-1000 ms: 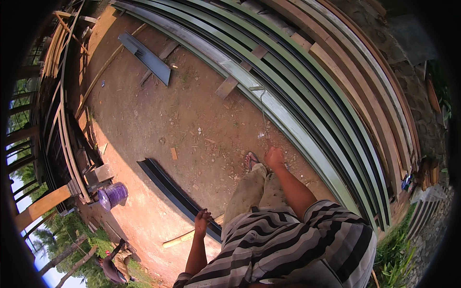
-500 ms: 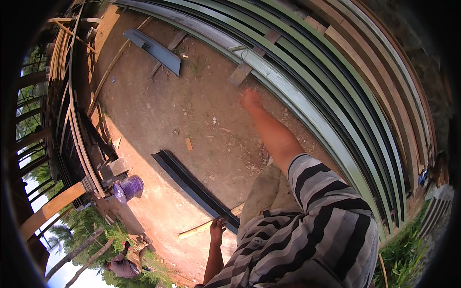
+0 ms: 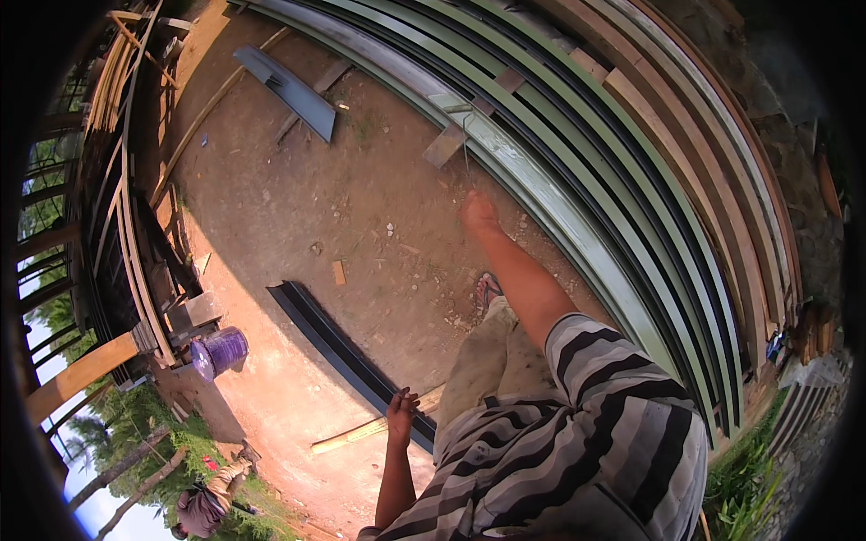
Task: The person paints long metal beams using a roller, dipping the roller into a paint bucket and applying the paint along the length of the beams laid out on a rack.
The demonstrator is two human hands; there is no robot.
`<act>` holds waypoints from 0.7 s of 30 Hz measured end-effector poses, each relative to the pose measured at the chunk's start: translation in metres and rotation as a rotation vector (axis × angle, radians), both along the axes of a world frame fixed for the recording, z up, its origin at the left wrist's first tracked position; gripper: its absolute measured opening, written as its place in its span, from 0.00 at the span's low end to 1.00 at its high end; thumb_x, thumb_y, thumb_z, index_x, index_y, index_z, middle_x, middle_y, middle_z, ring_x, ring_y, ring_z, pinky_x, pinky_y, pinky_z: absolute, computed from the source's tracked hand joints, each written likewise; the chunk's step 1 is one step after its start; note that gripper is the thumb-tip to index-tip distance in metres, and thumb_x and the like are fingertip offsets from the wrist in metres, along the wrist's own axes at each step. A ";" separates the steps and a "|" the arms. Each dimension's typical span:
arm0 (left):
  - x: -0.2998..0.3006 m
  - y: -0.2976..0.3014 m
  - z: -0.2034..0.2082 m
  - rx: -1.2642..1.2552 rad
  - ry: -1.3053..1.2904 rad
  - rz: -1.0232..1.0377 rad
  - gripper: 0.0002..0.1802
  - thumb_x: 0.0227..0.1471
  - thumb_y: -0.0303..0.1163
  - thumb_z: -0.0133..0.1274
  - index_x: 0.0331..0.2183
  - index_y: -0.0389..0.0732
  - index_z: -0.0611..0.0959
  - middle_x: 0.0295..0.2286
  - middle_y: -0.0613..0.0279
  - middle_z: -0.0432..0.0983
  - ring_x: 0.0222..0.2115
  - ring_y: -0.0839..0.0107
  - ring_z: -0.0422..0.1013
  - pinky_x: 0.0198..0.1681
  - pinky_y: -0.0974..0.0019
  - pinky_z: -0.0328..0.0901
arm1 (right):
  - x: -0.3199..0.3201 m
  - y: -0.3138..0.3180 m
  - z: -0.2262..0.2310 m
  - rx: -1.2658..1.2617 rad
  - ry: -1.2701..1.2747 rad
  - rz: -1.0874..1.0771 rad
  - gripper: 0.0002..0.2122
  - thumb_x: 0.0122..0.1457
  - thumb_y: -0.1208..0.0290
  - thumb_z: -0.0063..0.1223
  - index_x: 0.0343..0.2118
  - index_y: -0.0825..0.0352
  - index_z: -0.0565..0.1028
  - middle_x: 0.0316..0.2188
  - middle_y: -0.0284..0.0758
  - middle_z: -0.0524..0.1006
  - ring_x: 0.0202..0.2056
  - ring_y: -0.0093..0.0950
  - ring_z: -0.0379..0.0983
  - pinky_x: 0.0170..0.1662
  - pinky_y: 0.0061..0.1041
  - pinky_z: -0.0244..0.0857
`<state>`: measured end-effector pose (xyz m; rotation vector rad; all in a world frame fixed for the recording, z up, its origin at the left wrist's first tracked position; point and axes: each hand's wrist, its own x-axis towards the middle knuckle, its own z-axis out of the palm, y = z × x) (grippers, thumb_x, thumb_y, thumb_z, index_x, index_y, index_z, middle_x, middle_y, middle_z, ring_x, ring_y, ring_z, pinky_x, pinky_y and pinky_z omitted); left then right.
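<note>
My right hand is closed around the handle of a paint roller with a thin bent wire frame. Its small roller head lies against the nearest pale green metal beam, whose face has a wet-looking sheen. Low at my left side, my left hand hangs with its fingers apart and nothing visible in it. Behind that hand, from this view, a dark channel-shaped metal length lies on the ground; I cannot tell whether they touch.
More green and dark beams lie in rows on the right, resting on wooden blocks. A short grey-blue metal piece lies farther off. On the left stand a purple bucket and stacked timber. Another person is at lower left.
My right hand and the paint roller have come a little nearer to me along the beam. A sandalled foot now shows below my right forearm. The whole view has shifted slightly.
</note>
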<state>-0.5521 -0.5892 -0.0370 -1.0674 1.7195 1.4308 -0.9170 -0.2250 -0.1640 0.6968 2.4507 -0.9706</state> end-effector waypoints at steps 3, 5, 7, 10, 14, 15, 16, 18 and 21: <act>-0.005 0.001 0.005 -0.011 0.009 0.001 0.25 0.63 0.42 0.50 0.55 0.35 0.74 0.41 0.57 0.79 0.39 0.70 0.74 0.40 0.67 0.68 | -0.019 0.018 0.005 0.035 -0.002 -0.090 0.19 0.64 0.65 0.37 0.46 0.71 0.78 0.46 0.56 0.77 0.50 0.52 0.74 0.54 0.46 0.68; -0.002 -0.004 0.001 -0.027 -0.019 -0.006 0.25 0.63 0.43 0.50 0.55 0.37 0.74 0.40 0.59 0.79 0.39 0.71 0.74 0.38 0.68 0.67 | 0.005 0.040 0.013 0.079 -0.063 -0.038 0.20 0.65 0.62 0.37 0.46 0.70 0.78 0.47 0.54 0.76 0.51 0.51 0.73 0.55 0.45 0.68; 0.015 -0.011 -0.009 -0.039 -0.055 0.003 0.24 0.63 0.43 0.50 0.54 0.38 0.74 0.40 0.60 0.79 0.38 0.70 0.75 0.37 0.68 0.66 | 0.055 0.058 0.033 0.126 -0.149 -0.004 0.19 0.62 0.62 0.43 0.50 0.66 0.77 0.49 0.52 0.77 0.52 0.49 0.73 0.55 0.45 0.68; 0.032 -0.020 -0.030 -0.024 -0.076 -0.009 0.24 0.63 0.44 0.50 0.54 0.39 0.75 0.41 0.57 0.79 0.39 0.65 0.76 0.40 0.62 0.68 | 0.178 0.101 0.036 0.139 -0.103 -0.040 0.25 0.55 0.68 0.48 0.59 0.54 0.70 0.44 0.54 0.78 0.48 0.51 0.75 0.52 0.46 0.70; 0.035 -0.008 -0.048 -0.003 -0.095 -0.055 0.24 0.63 0.44 0.48 0.54 0.39 0.74 0.43 0.54 0.79 0.41 0.61 0.76 0.43 0.58 0.69 | 0.326 0.141 0.056 0.217 -0.238 0.040 0.30 0.54 0.72 0.48 0.63 0.53 0.66 0.41 0.54 0.79 0.44 0.51 0.77 0.50 0.46 0.71; 0.033 0.001 -0.047 0.003 -0.089 -0.077 0.24 0.64 0.44 0.48 0.54 0.39 0.74 0.43 0.54 0.79 0.41 0.62 0.76 0.43 0.59 0.69 | 0.342 0.144 0.065 0.208 -0.241 0.021 0.28 0.54 0.71 0.48 0.62 0.55 0.67 0.40 0.55 0.79 0.44 0.52 0.76 0.51 0.47 0.70; 0.026 0.008 -0.045 0.004 -0.075 -0.105 0.23 0.64 0.44 0.47 0.54 0.39 0.75 0.43 0.55 0.79 0.41 0.63 0.76 0.43 0.60 0.69 | 0.350 0.141 0.077 0.193 -0.239 -0.004 0.27 0.54 0.71 0.47 0.61 0.56 0.68 0.40 0.55 0.79 0.44 0.53 0.76 0.51 0.47 0.70; 0.021 0.020 -0.042 0.035 -0.057 -0.152 0.26 0.63 0.46 0.47 0.55 0.38 0.73 0.45 0.52 0.78 0.45 0.60 0.75 0.47 0.56 0.68 | 0.354 0.135 0.084 0.184 -0.209 -0.044 0.26 0.55 0.70 0.46 0.60 0.58 0.69 0.39 0.55 0.79 0.44 0.53 0.76 0.52 0.47 0.69; 0.015 0.031 -0.035 0.055 -0.021 -0.191 0.28 0.63 0.47 0.47 0.57 0.38 0.72 0.47 0.52 0.77 0.47 0.60 0.74 0.49 0.55 0.67 | 0.300 0.122 0.060 0.170 -0.194 -0.038 0.25 0.54 0.68 0.48 0.58 0.60 0.70 0.39 0.56 0.79 0.43 0.53 0.76 0.52 0.47 0.69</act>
